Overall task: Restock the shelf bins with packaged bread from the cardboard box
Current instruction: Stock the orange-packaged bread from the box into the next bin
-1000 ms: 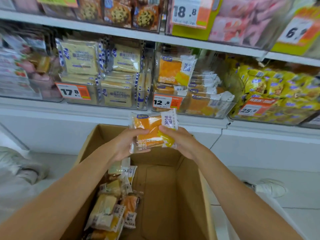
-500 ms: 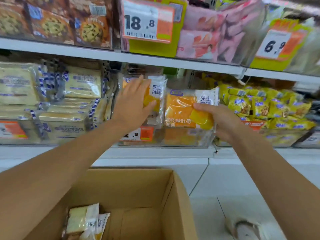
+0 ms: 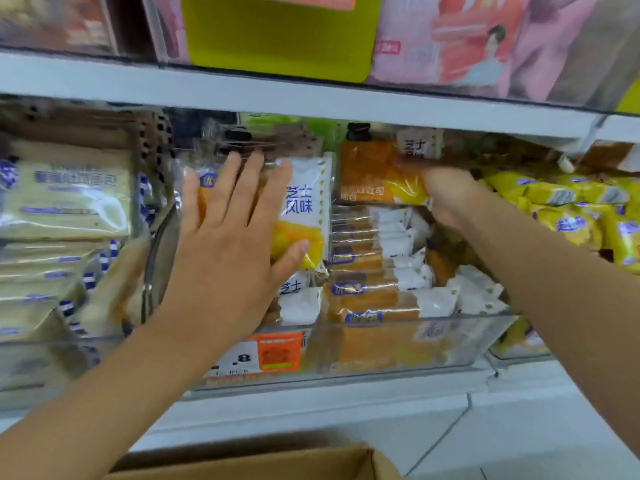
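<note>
White metal shelving fills the view, and the upper shelf's lip (image 3: 311, 98) hangs low over the bins, so there is little headroom above the stock. At the far left, pale bread packs (image 3: 69, 195) with blue-and-white striped edges lie stacked flat in crinkly clear film, their print too blurred to read. Next to them the left hand (image 3: 228, 244) is spread wide, its straight fingers pressed flat against an upright bread pack (image 3: 304, 209) at the left end of the clear bin (image 3: 381, 341). The thumb touches the pack's yellow lower corner, and its white panel reads 芝士风味. Below the wrist an orange price tag (image 3: 277, 355) sits on the bin's glossy front wall, with only ".8" legible. Right of the upright pack, more of the same packs (image 3: 374, 271) lie stacked flat inside the bin. Just above that pile, close under the shelf lip, the right hand (image 3: 450, 195) grips the right end of an orange bread pack (image 3: 374, 174). That hand is blurred, and the pack's white corner shows 芝士. Further right, a neighbouring bin holds small yellow packets (image 3: 571, 216) heaped loosely. On the shelf above stand a lime-green card (image 3: 277, 39) and pink packages (image 3: 467, 46). At the bottom edge, the cardboard box (image 3: 277, 462) shows only its plain brown rim, well below the bins.
</note>
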A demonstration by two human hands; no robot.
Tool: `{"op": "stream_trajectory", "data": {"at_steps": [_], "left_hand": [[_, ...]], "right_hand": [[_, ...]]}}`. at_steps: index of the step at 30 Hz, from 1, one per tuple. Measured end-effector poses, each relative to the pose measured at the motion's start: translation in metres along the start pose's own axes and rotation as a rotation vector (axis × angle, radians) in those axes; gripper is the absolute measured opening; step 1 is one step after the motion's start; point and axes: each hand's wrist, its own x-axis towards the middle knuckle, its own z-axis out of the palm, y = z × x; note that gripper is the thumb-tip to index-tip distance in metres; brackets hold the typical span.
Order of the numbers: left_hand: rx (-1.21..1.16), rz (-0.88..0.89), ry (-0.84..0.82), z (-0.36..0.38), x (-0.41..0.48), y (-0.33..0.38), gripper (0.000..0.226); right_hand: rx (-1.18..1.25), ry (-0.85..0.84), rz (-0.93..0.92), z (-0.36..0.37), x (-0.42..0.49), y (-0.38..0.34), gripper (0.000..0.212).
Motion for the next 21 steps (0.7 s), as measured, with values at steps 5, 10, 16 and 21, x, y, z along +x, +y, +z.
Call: {"op": "stream_trajectory", "data": {"at_steps": [5, 10, 16, 21], "left_hand": [[-0.02, -0.004, 0.021, 0.001, -0.001, 0.001, 0.073], [-0.021, -0.009, 0.026, 0.002, -0.001, 0.002, 0.073], [-0.025, -0.011, 0.036, 0.001, -0.001, 0.002, 0.072], [-0.03, -0.011, 0.044, 0.002, -0.003, 0.003, 0.072]], "right_hand": [[-0.219, -0.009, -0.012, 0.014, 0.03, 0.001, 0.057], [-0.188, -0.046, -0.029, 0.033, 0.041, 0.004, 0.035], [-0.31, 0.04, -0.088, 0.042, 0.048, 0.009, 0.067], [-0.533, 0.217, -0.266, 0.036, 0.043, 0.011, 0.113]]}}
